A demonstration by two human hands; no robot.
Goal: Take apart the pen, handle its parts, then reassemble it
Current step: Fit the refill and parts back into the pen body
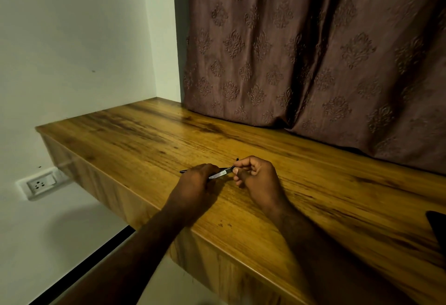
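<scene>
At lower centre, left hand [196, 179] grasps the pen [218, 174]; right hand [253, 174] pinches its end (likely separating); next, a straight pull.

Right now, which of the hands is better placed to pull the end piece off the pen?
The right hand: its fingertips already pinch the pen at its right end, while the left hand wraps the barrel and steadies it.

This is looking like a room in a home. A brown curtain [313, 51] with an embossed floral pattern is hanging down to the far edge of a wood-grain tabletop [149, 136], which is sitting against plain painted walls [72, 39]; a white wall socket [41, 184] is showing below on the left.
</scene>
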